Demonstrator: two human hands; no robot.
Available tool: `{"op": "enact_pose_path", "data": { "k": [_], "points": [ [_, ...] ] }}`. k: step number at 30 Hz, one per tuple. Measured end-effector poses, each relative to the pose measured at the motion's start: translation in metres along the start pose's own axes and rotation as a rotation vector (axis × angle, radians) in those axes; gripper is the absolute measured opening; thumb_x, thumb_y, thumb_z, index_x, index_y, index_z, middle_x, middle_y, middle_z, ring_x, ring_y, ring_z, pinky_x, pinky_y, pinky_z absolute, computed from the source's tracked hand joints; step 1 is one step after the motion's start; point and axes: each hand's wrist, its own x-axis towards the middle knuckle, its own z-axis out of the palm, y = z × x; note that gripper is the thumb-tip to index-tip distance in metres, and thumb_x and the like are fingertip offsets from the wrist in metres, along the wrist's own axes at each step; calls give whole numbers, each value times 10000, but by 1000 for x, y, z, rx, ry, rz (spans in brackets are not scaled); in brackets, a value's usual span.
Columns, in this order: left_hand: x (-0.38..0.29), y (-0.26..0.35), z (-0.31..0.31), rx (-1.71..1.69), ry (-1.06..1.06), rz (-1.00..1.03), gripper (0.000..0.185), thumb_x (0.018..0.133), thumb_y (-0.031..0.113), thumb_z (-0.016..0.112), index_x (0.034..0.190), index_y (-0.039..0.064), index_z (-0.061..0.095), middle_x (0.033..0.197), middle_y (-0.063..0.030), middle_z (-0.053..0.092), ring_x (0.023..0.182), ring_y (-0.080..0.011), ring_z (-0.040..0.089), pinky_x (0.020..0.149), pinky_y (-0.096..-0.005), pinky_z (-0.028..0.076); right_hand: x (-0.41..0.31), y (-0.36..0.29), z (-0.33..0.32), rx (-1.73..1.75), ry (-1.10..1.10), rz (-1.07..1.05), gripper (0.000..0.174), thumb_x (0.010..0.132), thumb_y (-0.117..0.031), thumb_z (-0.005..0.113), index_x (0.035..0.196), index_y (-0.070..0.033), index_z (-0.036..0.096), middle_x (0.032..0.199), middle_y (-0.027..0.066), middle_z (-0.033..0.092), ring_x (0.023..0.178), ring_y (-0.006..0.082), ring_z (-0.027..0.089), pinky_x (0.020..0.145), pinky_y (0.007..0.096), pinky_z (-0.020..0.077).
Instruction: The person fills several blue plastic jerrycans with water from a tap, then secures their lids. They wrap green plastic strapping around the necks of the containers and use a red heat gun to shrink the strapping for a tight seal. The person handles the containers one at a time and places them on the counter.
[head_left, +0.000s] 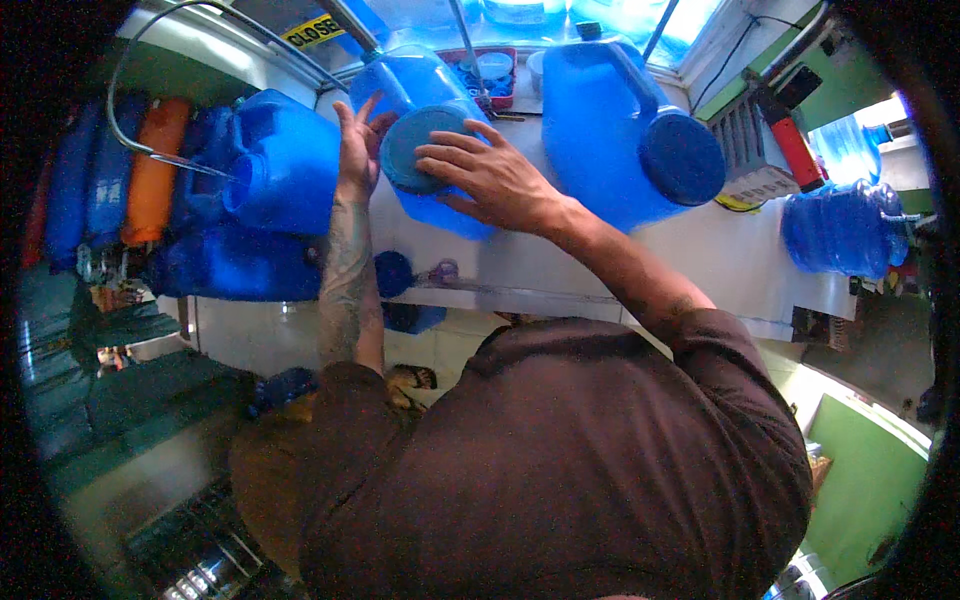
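Before me on the white counter stands a blue plastic water container with a wide round screw cap. My right hand rests on the cap's right side, its fingers spread over the top. At the cap's left edge is my left hand, raised with its fingers apart; whether it touches the cap is hard to tell. A second blue container with a dark blue round cap stands to the right. Left of my left forearm is another blue container, its round mouth crossed by a thin metal tube.
A dark blue round cap lies near the counter's front edge. A red basket holding caps stands behind the containers. Clear blue water bottles are at the right. A curved metal pipe arches over the left side.
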Motion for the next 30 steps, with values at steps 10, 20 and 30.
{"op": "enact_pose_path", "data": {
  "k": [10,20,30],
  "points": [
    [-9,0,30,49,-18,101,1017,881,814,194,1565,64,134,1269,-266,592,1148,-309,601,1022,-397,457,-95,94,-155,-452,-82,479,719,879,-554,634,1420,-111,469,1447,172,470,1341,368,440,1096,483,378],
    [-22,-7,68,65,3,86,987,901,792,208,1562,61,155,1174,-230,652,1071,-283,634,988,-374,471,-111,116,-149,-319,-123,576,798,884,-600,586,1453,-67,418,1328,240,549,1189,402,567,1005,482,451],
    [-56,-25,95,132,2,83,957,917,776,193,1550,59,220,1141,-214,675,1030,-265,647,974,-365,473,-98,131,-154,-248,-386,705,785,927,-610,506,1524,-136,317,1260,277,600,1145,438,595,971,505,463]
  ]
}}
